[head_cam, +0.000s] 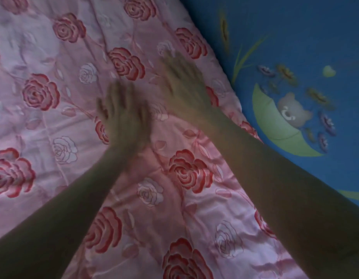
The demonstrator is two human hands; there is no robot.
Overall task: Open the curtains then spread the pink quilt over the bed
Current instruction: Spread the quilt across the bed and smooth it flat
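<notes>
The pink quilt (53, 121), satin with red and white roses, lies flat and fills the left and middle of the head view. My left hand (124, 115) is spread palm down on it near the centre, fingers apart, blurred by motion. My right hand (184, 83) is also flat with fingers apart, on the quilt close to its right edge. Neither hand holds any cloth. No curtains are in view.
To the right of the quilt's edge lies a blue bed sheet (295, 37) printed with a grey bear, a green leaf shape and small flowers. The quilt's border runs diagonally from top centre to bottom right.
</notes>
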